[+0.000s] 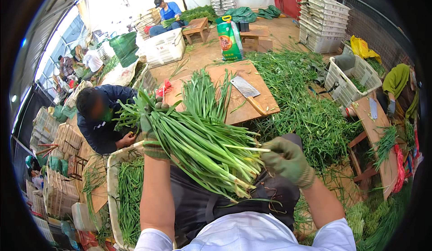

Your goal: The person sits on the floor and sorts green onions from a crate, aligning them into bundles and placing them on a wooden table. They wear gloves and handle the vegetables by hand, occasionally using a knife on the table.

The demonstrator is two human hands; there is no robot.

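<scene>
My left hand (148,134), in a green knitted glove, grips a large bunch of garlic chives (202,143) above my lap. The leaf tips spread to the upper left, and the pale root ends point to the lower right. At those ends, my gloved right hand (287,159) pinches one pale stalk (246,147) that sticks out of the bunch. Its fingertips are partly hidden. Beyond the bunch, a second heap of chives (206,95) lies on a low wooden board table (243,112). A cleaver (246,87) with a wooden handle rests beside that heap, near red plastic ties (164,88).
A white plastic crate (113,183) full of chives stands by my left arm. Close on the left, a person (104,116) bends forward. Loose greens (297,109) cover the floor at right, near another crate (357,70) and a plank with a knife (373,108).
</scene>
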